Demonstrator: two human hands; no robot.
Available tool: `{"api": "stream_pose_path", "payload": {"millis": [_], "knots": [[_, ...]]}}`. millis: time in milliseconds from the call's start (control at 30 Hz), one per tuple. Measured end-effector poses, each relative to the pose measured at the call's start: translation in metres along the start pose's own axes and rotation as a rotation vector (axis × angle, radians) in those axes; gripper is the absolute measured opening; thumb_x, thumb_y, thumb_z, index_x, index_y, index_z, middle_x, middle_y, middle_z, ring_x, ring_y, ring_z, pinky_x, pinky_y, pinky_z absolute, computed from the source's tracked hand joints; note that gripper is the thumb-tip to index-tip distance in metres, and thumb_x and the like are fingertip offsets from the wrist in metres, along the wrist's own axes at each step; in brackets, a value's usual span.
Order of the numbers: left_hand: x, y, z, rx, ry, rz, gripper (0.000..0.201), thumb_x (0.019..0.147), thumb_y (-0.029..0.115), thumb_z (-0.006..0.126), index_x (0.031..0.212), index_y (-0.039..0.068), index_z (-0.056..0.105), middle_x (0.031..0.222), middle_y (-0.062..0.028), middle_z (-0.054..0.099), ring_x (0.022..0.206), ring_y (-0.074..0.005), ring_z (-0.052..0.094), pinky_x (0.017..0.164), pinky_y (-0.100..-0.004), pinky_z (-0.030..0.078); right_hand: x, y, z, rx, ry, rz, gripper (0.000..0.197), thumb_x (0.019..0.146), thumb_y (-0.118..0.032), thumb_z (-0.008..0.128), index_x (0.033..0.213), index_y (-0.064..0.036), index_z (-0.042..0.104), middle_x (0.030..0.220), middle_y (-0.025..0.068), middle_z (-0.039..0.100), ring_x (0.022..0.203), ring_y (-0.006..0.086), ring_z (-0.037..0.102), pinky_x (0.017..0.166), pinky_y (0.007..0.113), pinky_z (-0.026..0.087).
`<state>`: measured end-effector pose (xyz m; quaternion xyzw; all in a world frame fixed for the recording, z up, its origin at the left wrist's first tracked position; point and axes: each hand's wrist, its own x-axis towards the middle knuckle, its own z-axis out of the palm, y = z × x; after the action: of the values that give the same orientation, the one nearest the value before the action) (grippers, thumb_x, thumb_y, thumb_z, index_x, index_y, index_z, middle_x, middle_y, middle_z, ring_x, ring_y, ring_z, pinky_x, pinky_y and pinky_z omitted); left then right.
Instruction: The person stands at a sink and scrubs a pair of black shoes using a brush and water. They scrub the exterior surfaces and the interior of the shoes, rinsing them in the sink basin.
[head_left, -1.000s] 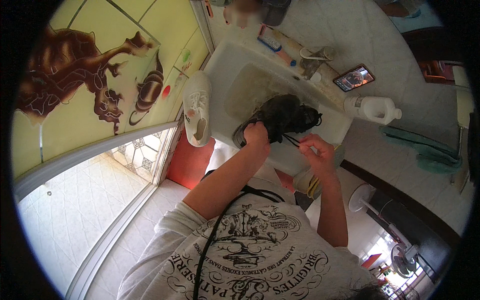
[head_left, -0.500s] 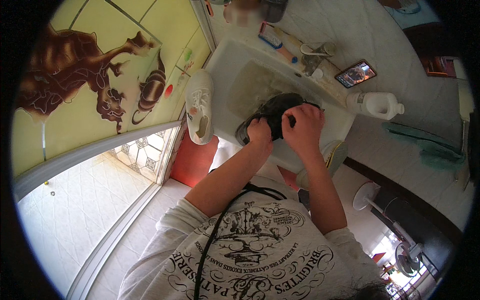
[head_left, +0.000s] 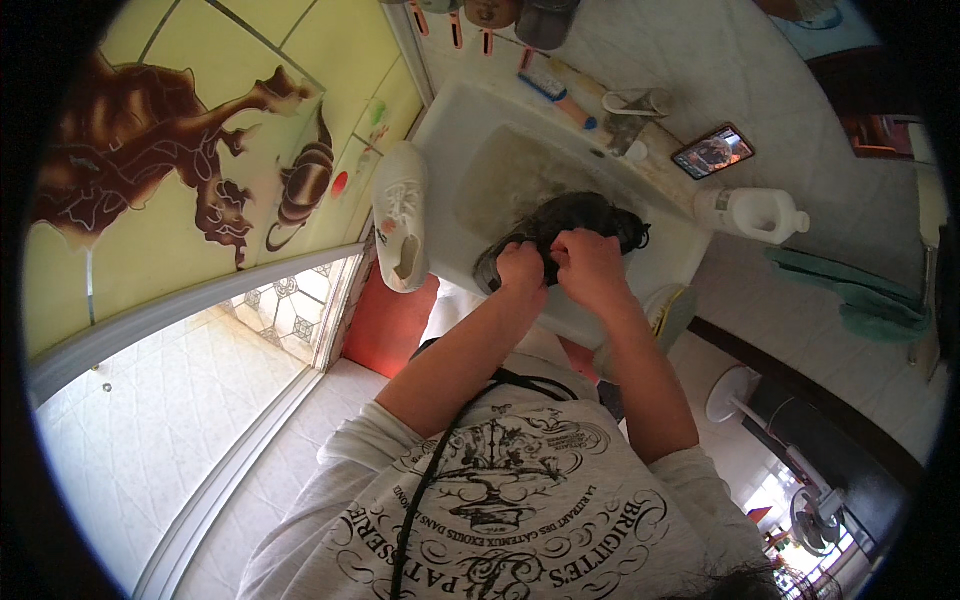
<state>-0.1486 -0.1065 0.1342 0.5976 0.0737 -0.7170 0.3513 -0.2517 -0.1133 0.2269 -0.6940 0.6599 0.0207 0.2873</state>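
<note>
A wet black shoe (head_left: pixel 585 212) lies tilted over the near part of a white sink (head_left: pixel 450 125), above cloudy water (head_left: pixel 500 165). My left hand (head_left: pixel 522 267) is closed on the shoe's near left part. Close beside it, my right hand (head_left: pixel 592 265) has its fingers curled and pressed together at the shoe's opening. Whether a lace or only the shoe's edge is between those fingers is hidden. Dark loose strands, perhaps laces, stick out at the shoe's right end.
A white sneaker (head_left: pixel 402 205) rests on the sink's left rim, a pale shoe (head_left: pixel 672 315) on its right. Behind are a blue-and-white brush (head_left: pixel 548 85) and a tap (head_left: pixel 630 120). A phone (head_left: pixel 712 150), a white jug (head_left: pixel 755 213) and green gloves or cloth (head_left: pixel 850 285) lie to the right.
My right hand has moved left and a little nearer, close to my left hand. More of the shoe's right end now shows. My left hand has stayed in place.
</note>
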Motion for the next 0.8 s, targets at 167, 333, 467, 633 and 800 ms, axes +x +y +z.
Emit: {"api": "stream_pose_path", "payload": {"millis": [167,333,467,633,800], "knots": [[0.018,0.000,0.000,-0.120,-0.055,-0.004,0.017,0.091,0.018,0.047,0.100,0.006,0.055,0.099,-0.0046,0.057,0.085,-0.0195,0.053,0.064,-0.0348,0.044,-0.027,0.019,-0.019,0.195,0.018,-0.007,0.010,0.076,-0.009,0.061,0.084,-0.0069,0.066,0.084,0.0119,0.064,0.083,0.0304,0.062,0.076,0.045,0.042],[0.031,-0.012,0.000,0.085,-0.020,0.088,0.021,0.092,0.021,0.046,0.104,0.007,0.057,0.097,-0.0046,0.056,0.082,-0.0186,0.052,0.061,-0.0354,0.044,-0.061,0.033,-0.047,0.322,-0.062,0.057,0.013,0.076,-0.009,0.065,0.087,-0.0022,0.067,0.082,0.0143,0.066,0.074,0.0288,0.065,0.067,0.038,0.049],[0.004,0.005,0.006,-0.078,0.012,-0.016,0.021,0.093,0.022,0.047,0.101,0.006,0.057,0.094,-0.0050,0.056,0.077,-0.0170,0.052,0.058,-0.0328,0.042,-0.076,0.034,-0.059,0.348,-0.125,0.131,0.015,0.076,-0.007,0.068,0.088,-0.0005,0.067,0.081,0.0152,0.066,0.071,0.0257,0.065,0.064,0.035,0.050],[0.010,0.001,0.003,-0.087,-0.003,0.005,0.018,0.092,0.020,0.047,0.099,0.007,0.057,0.088,-0.0042,0.056,0.070,-0.0164,0.050,0.054,-0.0304,0.040,-0.089,0.040,-0.073,0.338,-0.180,0.121,0.015,0.076,-0.007,0.068,0.089,0.0006,0.067,0.080,0.0141,0.066,0.071,0.0228,0.063,0.065,0.034,0.049],[0.017,0.002,0.002,-0.102,-0.002,-0.001,0.019,0.092,0.022,0.048,0.101,0.008,0.058,0.087,-0.0041,0.055,0.071,-0.0165,0.049,0.054,-0.0309,0.038,-0.096,0.043,-0.078,0.312,-0.212,0.106,0.016,0.076,-0.009,0.069,0.089,0.0003,0.068,0.080,0.0161,0.066,0.071,0.0257,0.065,0.066,0.035,0.049]]}}
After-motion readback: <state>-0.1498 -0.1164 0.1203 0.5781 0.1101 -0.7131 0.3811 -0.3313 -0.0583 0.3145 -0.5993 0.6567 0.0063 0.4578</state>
